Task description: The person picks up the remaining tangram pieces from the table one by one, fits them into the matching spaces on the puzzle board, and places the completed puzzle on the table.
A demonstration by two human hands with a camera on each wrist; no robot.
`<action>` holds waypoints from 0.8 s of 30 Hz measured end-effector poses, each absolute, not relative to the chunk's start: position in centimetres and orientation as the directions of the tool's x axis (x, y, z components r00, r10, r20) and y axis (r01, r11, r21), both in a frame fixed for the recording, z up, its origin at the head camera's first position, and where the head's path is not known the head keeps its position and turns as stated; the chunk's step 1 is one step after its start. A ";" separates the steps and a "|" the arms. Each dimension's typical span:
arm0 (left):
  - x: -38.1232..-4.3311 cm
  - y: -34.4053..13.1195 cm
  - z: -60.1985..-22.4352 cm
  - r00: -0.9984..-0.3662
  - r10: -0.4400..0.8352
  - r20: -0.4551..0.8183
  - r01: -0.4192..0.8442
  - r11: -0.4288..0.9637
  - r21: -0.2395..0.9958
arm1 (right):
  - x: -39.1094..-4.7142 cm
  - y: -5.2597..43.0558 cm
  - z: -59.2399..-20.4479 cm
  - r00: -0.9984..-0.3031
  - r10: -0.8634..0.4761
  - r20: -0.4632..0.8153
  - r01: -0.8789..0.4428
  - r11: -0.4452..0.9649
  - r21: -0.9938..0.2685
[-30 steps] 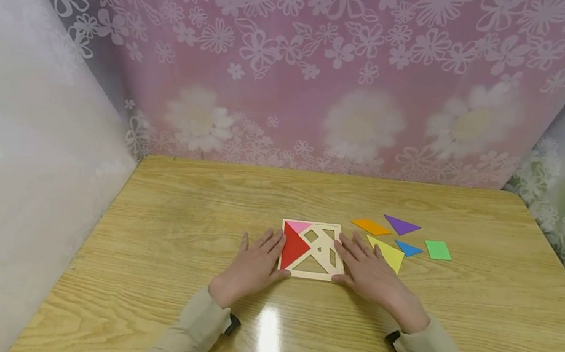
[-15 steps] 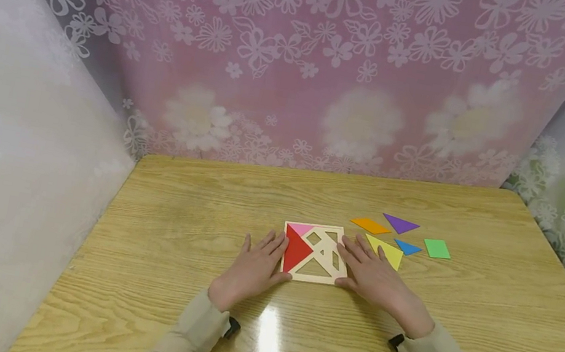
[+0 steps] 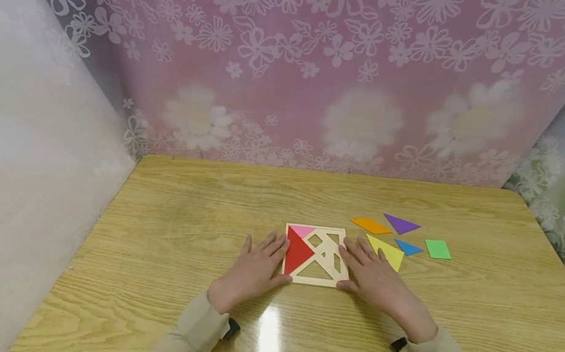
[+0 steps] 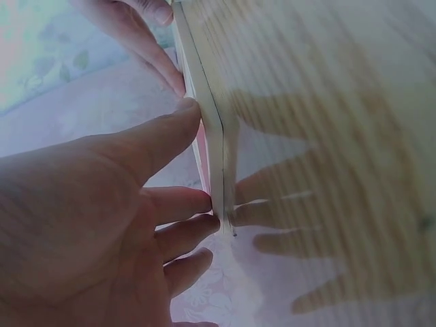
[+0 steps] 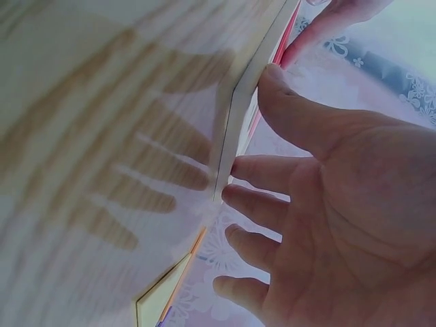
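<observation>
A light wooden tangram board (image 3: 319, 281) lies flat on the table between my two hands. Its left side holds a big red triangle (image 3: 296, 252) and a small pink triangle (image 3: 300, 231); several other cutouts show bare table. My left hand (image 3: 251, 267) touches the board's left edge, thumb at the near corner. At the opposite edge rests my right hand (image 3: 378, 284), fingers spread and fairly straight. In the left wrist view, thumb and fingertips meet the board's side (image 4: 212, 143). The right wrist view shows likewise the right thumb and two fingertips against the board's side (image 5: 246, 95).
Loose flat pieces lie right of the board: a yellow triangle (image 3: 390, 255) partly behind the right hand, an orange parallelogram (image 3: 371, 226), a purple triangle (image 3: 401, 224), a blue triangle (image 3: 407, 248) and a green square (image 3: 438, 249). A floral curtain (image 3: 298, 79) hangs behind the table (image 3: 189, 198).
The board has slid slightly to the right and towards me, with both hands staying at its edges. The loose pieces have kept their places.
</observation>
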State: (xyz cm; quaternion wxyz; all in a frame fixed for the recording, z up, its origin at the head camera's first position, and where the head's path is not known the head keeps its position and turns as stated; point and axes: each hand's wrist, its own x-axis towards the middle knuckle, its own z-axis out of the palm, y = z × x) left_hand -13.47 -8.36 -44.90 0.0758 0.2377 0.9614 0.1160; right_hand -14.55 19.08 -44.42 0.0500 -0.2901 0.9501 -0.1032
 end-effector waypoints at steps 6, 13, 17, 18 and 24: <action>-13.4 -8.0 -45.0 -0.877 0.474 -0.083 0.449 0.869 0.208 | -14.5 19.0 -44.2 -0.825 -0.564 -0.037 -0.542 0.809 -0.227; -13.5 -6.9 -44.9 -0.858 0.508 -0.077 0.484 0.849 0.210 | -14.5 19.0 -44.2 -0.826 -0.562 -0.032 -0.542 0.809 -0.229; -13.6 -6.5 -45.3 -0.846 0.524 -0.096 0.504 0.845 0.179 | -14.5 19.1 -44.3 -0.826 -0.563 -0.030 -0.543 0.808 -0.230; -13.6 -6.5 -45.3 -0.845 0.524 -0.101 0.504 0.846 0.176 | -14.5 19.1 -44.3 -0.826 -0.563 -0.029 -0.543 0.808 -0.230; -13.7 -6.3 -45.5 -0.849 0.516 -0.114 0.494 0.852 0.173 | -14.6 19.1 -44.4 -0.830 -0.557 -0.027 -0.538 0.814 -0.219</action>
